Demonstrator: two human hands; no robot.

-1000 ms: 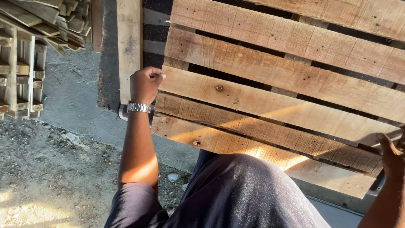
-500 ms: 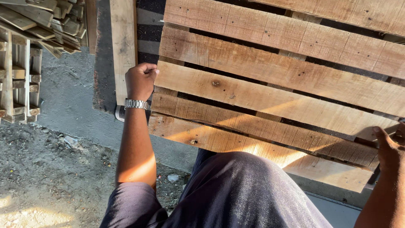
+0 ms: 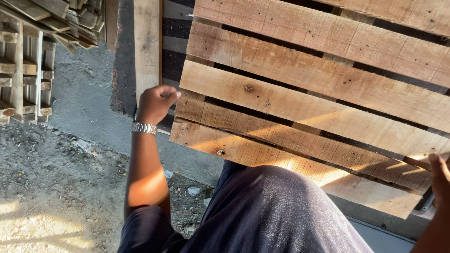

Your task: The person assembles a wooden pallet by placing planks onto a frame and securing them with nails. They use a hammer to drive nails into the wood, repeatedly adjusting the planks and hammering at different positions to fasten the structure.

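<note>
While gripping wooden pallet (image 3: 300, 98): left hand (image 3: 154, 103) curled on left edge, right hand (image 3: 440, 180) holding right edge.

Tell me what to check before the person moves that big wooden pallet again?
1. Left hand gripping the slatted brown wooden pallet at its left edge: ok, fingers curl around the edge.
2. Right hand holding the pallet's right end: cannot tell, only part of the hand shows at the picture's edge.
3. Silver metal wristwatch free of the boards: ok, it sits below the pallet edge.
4. Upright pale wooden plank apart from the pallet: cannot tell, they stand close.
5. Stacked wooden pallets out of the way: ok, well off to the left.
6. Gravelly grey ground even: not ok, stones and scraps lie about.
</note>
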